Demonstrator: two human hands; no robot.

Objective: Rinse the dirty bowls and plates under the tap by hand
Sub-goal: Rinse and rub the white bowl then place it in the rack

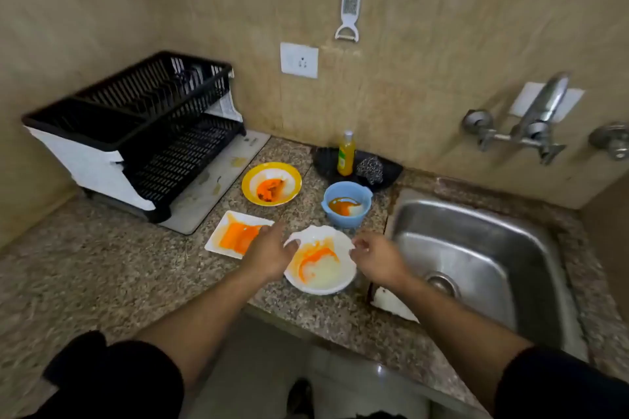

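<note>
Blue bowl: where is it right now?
Head view, centre: the blue bowl sits on the counter just left of the sink, behind the white bowl, with the yellow plate to its left.

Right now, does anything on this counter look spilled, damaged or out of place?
Yellowish stains mark the white mat under the dish rack. At the front edge of the counter, by the sink, a white patch looks like a chip or a scrap; I cannot tell which.

No readable text; yellow soap bottle (346, 155) label blurred.
</note>
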